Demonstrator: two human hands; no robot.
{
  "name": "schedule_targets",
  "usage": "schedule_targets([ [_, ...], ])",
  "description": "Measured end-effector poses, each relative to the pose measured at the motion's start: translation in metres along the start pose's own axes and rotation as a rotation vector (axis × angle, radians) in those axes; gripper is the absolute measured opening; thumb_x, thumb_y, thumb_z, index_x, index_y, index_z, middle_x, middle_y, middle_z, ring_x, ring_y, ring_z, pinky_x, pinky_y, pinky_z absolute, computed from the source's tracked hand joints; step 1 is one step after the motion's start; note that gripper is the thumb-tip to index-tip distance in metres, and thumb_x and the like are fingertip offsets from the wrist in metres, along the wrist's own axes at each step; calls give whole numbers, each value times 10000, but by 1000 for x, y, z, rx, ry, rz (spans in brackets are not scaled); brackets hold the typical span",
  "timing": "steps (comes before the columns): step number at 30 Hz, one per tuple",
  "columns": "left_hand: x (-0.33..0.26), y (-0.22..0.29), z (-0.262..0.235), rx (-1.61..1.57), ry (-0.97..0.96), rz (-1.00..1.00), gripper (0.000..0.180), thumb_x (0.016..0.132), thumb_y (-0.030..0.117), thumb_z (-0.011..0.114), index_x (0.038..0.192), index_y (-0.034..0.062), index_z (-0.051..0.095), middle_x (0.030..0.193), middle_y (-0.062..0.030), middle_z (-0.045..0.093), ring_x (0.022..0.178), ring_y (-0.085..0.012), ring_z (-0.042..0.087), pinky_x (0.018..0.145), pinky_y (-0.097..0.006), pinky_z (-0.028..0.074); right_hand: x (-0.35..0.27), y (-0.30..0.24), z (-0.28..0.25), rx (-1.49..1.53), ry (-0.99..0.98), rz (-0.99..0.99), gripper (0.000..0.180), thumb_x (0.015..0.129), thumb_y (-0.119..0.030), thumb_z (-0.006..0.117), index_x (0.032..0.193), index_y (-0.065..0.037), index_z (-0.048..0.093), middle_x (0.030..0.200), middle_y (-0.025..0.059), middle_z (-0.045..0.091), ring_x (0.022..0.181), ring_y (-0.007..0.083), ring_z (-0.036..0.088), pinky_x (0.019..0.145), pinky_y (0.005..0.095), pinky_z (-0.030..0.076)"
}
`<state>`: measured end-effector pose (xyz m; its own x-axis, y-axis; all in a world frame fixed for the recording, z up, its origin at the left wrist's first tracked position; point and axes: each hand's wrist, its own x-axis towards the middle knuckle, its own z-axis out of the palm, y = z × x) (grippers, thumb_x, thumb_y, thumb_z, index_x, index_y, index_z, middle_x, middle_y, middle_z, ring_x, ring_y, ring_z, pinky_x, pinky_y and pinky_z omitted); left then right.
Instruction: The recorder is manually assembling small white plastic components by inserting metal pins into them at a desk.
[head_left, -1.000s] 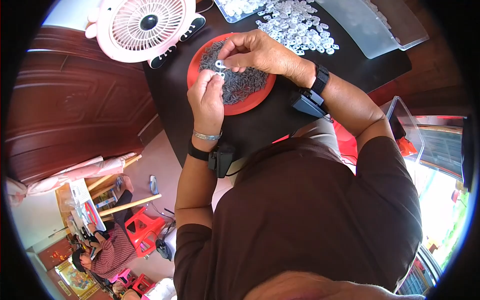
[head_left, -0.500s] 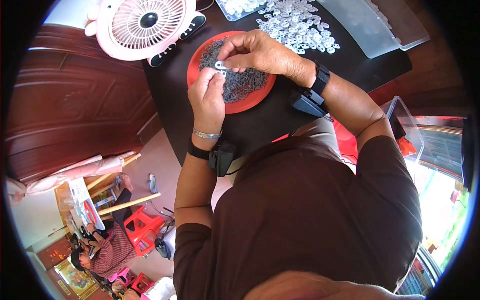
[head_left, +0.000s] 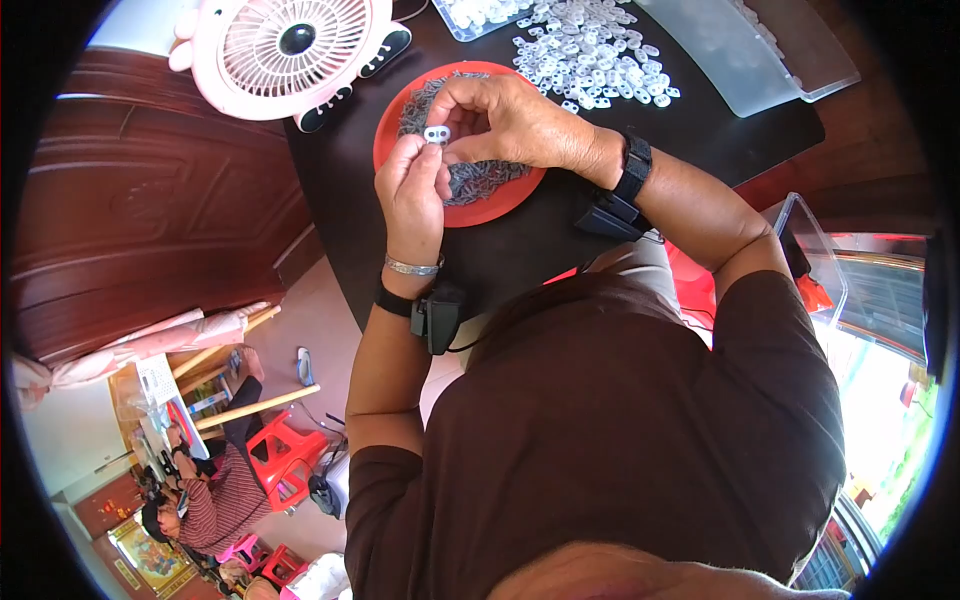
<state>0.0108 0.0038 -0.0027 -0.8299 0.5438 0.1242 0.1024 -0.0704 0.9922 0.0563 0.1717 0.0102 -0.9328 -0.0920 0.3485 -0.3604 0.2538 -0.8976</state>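
Sitting at a black table (head_left: 345, 200), I have a red dish (head_left: 388, 150) in front of me with a heap of small grey pieces (head_left: 485, 182) in it. Beyond it on the tabletop spreads a loose pile of white two-holed pieces (head_left: 600, 60), between a tray (head_left: 474, 28) of more white ones and a translucent bin (head_left: 715, 60). A pink fan (head_left: 298, 40) stands at the far left, near a dark red wooden panel (head_left: 165, 170). Lower left in the room, another person (head_left: 225, 500) in a striped top sits by a red stool (head_left: 283, 460). My left hand (head_left: 410, 190) is mostly closed, thumb and forefinger pinching one white piece (head_left: 437, 134) from its near edge, above the dish. My right hand (head_left: 515, 125) is half curled, its thumb and forefinger parted close around the piece's right end; I cannot tell whether they touch it. The piece lies with its broad face turned up toward me, its two dark holes side by side, and its long axis runs left to right, roughly across the line of my left forearm.
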Motion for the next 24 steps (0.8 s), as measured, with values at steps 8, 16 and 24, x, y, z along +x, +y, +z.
schedule_targets([
  [8, 1, 5, 0, -104, -18, -115, 164, 905, 159, 524, 831, 21, 572, 601, 16, 481, 494, -50, 416, 441, -191, 318, -1, -3, -2, -143, -56, -48, 257, 759, -68, 737, 972, -29, 598, 850, 23, 618, 785, 100, 609, 712, 247, 512],
  [16, 1, 2, -2, -61, -20, -91, 249, 918, 237, 499, 855, 11, 584, 619, -34, 565, 494, -85, 507, 447, -192, 357, -4, -5, 8, -463, 60, -235, 319, 722, -126, 750, 991, -22, 613, 859, 89, 646, 800, 230, 650, 710, 306, 522],
  [24, 2, 2, -2, -77, 10, -70, 245, 903, 204, 502, 833, -7, 605, 592, -22, 542, 482, -69, 484, 444, -184, 354, -4, -4, 7, -458, 49, -289, 228, 754, -106, 708, 950, -28, 620, 840, 102, 655, 798, 274, 654, 692, 326, 522],
])
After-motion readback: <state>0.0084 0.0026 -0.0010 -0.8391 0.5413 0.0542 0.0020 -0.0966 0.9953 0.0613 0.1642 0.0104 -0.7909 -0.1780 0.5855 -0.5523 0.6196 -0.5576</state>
